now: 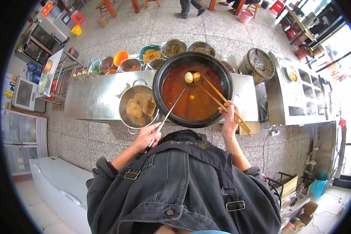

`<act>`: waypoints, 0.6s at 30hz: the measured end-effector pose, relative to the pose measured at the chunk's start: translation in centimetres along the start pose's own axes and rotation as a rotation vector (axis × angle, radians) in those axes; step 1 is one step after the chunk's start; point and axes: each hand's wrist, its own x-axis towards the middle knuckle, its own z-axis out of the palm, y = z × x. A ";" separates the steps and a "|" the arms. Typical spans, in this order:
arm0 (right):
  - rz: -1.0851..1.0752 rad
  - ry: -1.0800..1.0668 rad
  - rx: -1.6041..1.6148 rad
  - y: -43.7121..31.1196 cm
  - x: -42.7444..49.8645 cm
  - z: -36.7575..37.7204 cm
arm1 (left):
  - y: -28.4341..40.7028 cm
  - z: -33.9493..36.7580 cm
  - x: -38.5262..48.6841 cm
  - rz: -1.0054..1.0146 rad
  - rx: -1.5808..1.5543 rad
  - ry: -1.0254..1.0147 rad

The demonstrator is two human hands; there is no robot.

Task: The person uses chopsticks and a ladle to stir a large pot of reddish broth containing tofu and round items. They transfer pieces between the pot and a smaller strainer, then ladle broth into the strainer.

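My left hand [146,137] grips the long metal handle of a ladle [174,106]. Two peeled eggs, one pale [188,77] and one browner [196,77], sit in its bowl over the reddish broth [190,102] of a large black pot [160,102]. A pair of long wooden chopsticks [219,103] is held in my right hand [229,120], close to the pot's right rim. One chopstick tip is by the browner egg; whether it touches cannot be told. A small yellow piece [192,96] shows in the broth. Left of the pot, a steel pot [121,109] holds several tan blocks [139,107].
The pots stand on a stainless steel counter [90,96]. Behind are steel bowls of food [174,48], a teal basket [144,52] and an orange bowl [120,58]. A round stove [259,63] and a steaming steel well unit [283,96] stand right. A person's legs [187,7] show beyond.
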 end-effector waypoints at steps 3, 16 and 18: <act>0.026 0.006 -0.008 0.4 0.2 0.5 | -0.3 0.0 0.1 0.011 0.029 0.034; 0.067 -0.001 0.119 0.5 2.1 -0.2 | -0.3 0.5 -0.4 0.037 0.128 0.039; 0.047 -0.022 0.064 0.1 2.4 -0.5 | 0.1 0.5 -0.8 0.026 0.131 0.040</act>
